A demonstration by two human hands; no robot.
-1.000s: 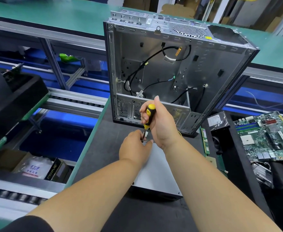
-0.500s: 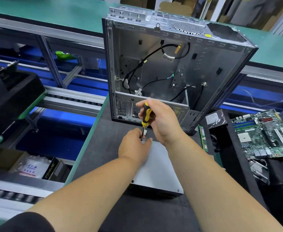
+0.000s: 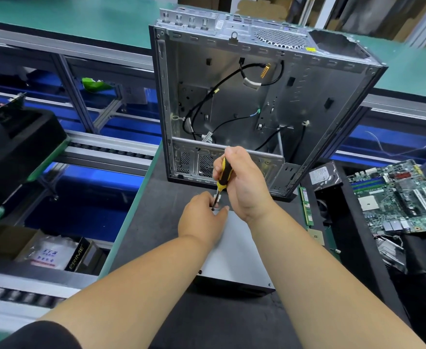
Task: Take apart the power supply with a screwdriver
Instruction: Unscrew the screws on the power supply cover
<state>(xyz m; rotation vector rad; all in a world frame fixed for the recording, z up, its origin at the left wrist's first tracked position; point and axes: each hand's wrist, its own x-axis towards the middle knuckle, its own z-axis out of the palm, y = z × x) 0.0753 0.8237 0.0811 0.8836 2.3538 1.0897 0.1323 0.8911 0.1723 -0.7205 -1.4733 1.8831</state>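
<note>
The right hand gripped the screwdriver, lower than before; the left hand pinched its shaft above the power supply, so unscrewing continued.

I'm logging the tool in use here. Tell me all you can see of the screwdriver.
The screwdriver has a yellow-and-black handle and a thin dark metal shaft. It stands nearly upright, tilted slightly, tip down at the far edge of the grey power supply. The right hand grips the handle; the left hand pinches near the tip. The tip's seat is hidden.
</note>
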